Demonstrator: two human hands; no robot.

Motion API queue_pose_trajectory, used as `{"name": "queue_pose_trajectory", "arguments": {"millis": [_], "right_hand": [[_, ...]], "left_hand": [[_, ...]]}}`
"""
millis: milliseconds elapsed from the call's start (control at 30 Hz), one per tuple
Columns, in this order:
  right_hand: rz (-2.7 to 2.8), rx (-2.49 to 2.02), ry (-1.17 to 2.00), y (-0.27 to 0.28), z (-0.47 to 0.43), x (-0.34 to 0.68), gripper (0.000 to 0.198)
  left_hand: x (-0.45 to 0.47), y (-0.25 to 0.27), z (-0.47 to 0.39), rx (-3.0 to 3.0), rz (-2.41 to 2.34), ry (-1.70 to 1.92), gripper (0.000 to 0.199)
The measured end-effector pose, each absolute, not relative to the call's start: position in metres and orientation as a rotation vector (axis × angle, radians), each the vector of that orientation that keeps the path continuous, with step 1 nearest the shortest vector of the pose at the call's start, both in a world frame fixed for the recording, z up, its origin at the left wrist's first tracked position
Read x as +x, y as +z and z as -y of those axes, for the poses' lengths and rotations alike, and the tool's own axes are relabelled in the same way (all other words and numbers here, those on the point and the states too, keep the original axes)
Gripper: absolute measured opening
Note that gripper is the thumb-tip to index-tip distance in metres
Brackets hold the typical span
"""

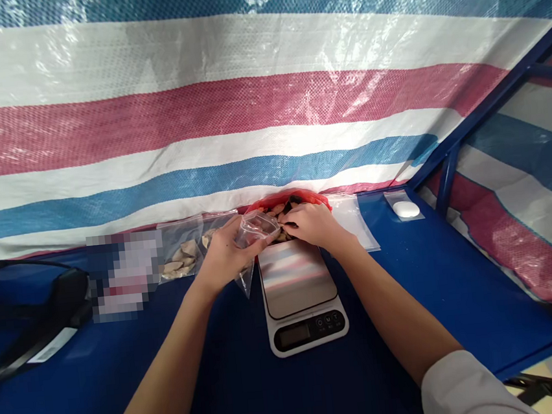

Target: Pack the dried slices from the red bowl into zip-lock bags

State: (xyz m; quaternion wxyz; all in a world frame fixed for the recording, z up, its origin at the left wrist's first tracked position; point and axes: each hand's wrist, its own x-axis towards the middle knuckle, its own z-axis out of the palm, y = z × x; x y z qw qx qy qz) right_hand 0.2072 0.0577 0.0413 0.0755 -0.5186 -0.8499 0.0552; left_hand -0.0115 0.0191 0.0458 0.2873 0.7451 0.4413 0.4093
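Note:
My left hand (229,250) is closed on a clear plastic zip bag (258,225), its mouth facing right. Just beside that mouth, my right hand (314,224) reaches into a red plastic bag (317,196) full of brownish, stone-like pieces (276,210). The right fingertips are bunched together among the pieces; what they pinch, if anything, is hidden. Below both hands lies a white kitchen scale (304,295) with a shiny plate and a dark display. To the left, another clear bag (183,258) holds several pale tan pieces.
Flat clear bags (355,219) lie right of the red bag. Farther right, a white oval object (406,209) rests on a small clear bag. A black device (70,298) is at the left. Striped tarp (199,117) hangs behind the blue table (441,295).

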Motion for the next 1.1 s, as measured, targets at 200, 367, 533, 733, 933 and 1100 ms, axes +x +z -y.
{"name": "queue_pose_trajectory", "arguments": {"millis": [200,367,533,733,933,1100], "right_hand": [[2.395,-1.434,0.326,0.052,-0.059,0.222,0.024],[2.171,-1.161,0.646,0.068,-0.053,0.237,0.021],[2.132,-0.980,0.837,0.087,-0.039,0.233,0.022],[2.284,-0.985,0.689,0.101,-0.024,0.215,0.018],[2.471,-1.043,0.506,0.100,-0.021,0.201,0.025],[2.551,-1.125,0.437,0.095,-0.023,0.196,0.023]], "left_hand": [[-0.013,0.044,-0.020,2.010,-1.197,1.093,0.041],[-0.014,0.044,-0.019,2.085,-1.171,1.081,0.045],[-0.011,0.043,-0.018,2.127,-1.153,1.036,0.051],[-0.004,0.045,-0.014,2.117,-1.057,1.037,0.052],[0.002,0.048,-0.010,2.096,-1.037,0.986,0.053],[0.002,0.048,-0.008,2.060,-1.036,0.970,0.054]]}}
